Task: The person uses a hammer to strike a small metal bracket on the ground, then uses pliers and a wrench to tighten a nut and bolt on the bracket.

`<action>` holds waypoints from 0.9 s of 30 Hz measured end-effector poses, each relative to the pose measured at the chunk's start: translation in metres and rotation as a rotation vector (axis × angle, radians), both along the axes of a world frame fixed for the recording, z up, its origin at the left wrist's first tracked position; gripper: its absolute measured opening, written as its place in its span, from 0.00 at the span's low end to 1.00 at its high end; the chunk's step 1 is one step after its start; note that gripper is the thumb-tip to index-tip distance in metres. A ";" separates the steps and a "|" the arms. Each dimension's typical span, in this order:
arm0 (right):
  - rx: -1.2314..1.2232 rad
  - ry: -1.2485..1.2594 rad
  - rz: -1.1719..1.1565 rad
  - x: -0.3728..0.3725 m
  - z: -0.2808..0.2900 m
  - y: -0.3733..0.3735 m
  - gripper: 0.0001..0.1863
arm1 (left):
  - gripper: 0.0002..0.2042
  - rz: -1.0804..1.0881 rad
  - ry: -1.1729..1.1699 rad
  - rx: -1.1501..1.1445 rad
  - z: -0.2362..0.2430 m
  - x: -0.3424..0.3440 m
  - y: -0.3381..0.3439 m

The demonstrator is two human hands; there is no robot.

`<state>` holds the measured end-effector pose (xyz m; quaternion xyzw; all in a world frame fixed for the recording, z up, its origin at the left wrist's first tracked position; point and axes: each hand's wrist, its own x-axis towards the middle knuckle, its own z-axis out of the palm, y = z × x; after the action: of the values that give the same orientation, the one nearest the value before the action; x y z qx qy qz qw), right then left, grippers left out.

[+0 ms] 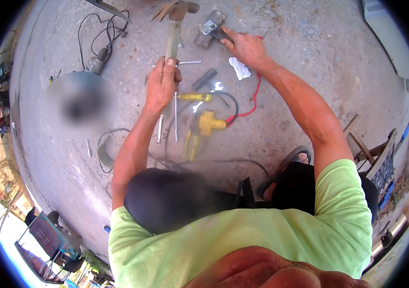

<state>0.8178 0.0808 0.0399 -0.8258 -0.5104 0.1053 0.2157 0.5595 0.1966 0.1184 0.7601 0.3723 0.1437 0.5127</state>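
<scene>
Left hand (162, 82) clenched round rusty steel claw hammer with pale wooden handle (172, 41); head left of rusty dark metal block (218, 19) with silver bolted plate (208, 27), on grey concrete floor (305, 110); right hand (248, 49) at block's dark bar (222, 34), can't tell if gripping; fingers near plate, so glancing blow could hit them.

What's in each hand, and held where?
Left hand: hammer, fingers around its pale handle, below the head. Right hand: metal piece, by its dark bar; how firmly, can't tell.
</scene>
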 end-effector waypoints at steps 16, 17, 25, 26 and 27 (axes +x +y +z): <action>0.045 -0.016 0.001 -0.004 -0.006 0.005 0.25 | 0.26 -0.066 0.330 0.115 -0.033 -0.008 0.009; 0.037 -0.004 -0.002 -0.006 -0.006 0.004 0.26 | 0.26 -0.061 0.319 0.108 -0.017 -0.006 0.007; -0.021 0.019 0.032 -0.005 0.002 0.007 0.27 | 0.23 -0.050 0.179 0.226 -0.026 -0.012 -0.001; 0.018 0.016 0.033 -0.004 -0.001 0.008 0.27 | 0.23 -0.061 0.273 0.249 -0.028 -0.008 0.000; 0.058 0.013 0.035 -0.003 -0.005 0.009 0.26 | 0.23 -0.070 0.296 0.198 -0.026 -0.008 0.005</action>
<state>0.8149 0.0897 0.0353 -0.8095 -0.5260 0.0997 0.2411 0.5514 0.2014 0.0923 0.8323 0.4013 0.0482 0.3795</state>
